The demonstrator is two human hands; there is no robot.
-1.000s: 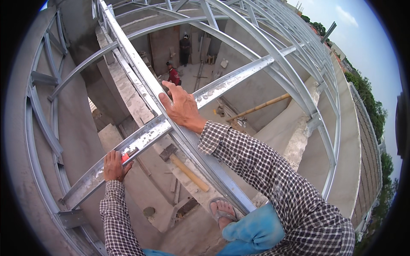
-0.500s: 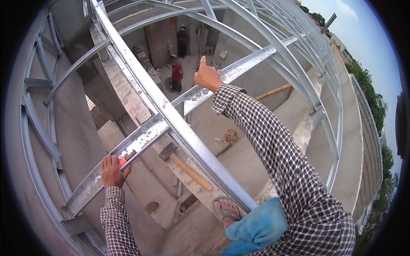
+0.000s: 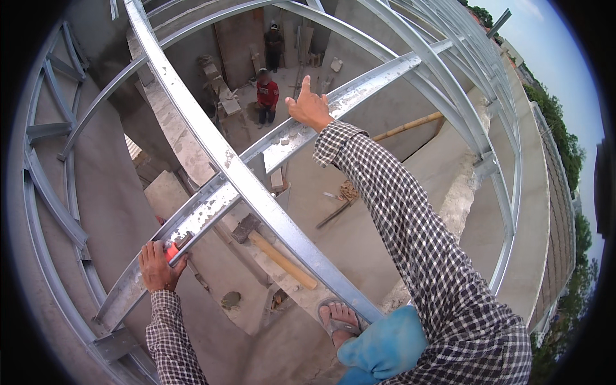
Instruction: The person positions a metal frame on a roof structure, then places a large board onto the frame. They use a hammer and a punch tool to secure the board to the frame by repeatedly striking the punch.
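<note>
My left hand [image 3: 158,268] is closed around a silver metal channel [image 3: 205,208], fingers on one side and thumb on the other. A red-ended object [image 3: 171,251] with a dark end lies in the channel beside the thumb; whether the hand also grips it is unclear. My right hand [image 3: 310,109] is raised above the same channel, farther along. Its index finger points forward, its thumb sticks out, and it holds nothing. A long metal beam [image 3: 224,160] crosses the channel between my hands. Below the crossing, a hammer [image 3: 282,260] with a wooden handle rests on a concrete ledge.
My sandalled foot [image 3: 339,317] stands on the ledge by the beam. Far below are a person in red [image 3: 267,96] and another in dark clothes [image 3: 274,48]. Curved metal trusses [image 3: 462,122] rise at the right; more framing [image 3: 54,192] lines the left wall. A bamboo pole [image 3: 407,126] is lower down.
The view has shifted a little. My right thumb now sticks out more from the pointing hand. My left hand stays on the channel. The person in red below has turned.
</note>
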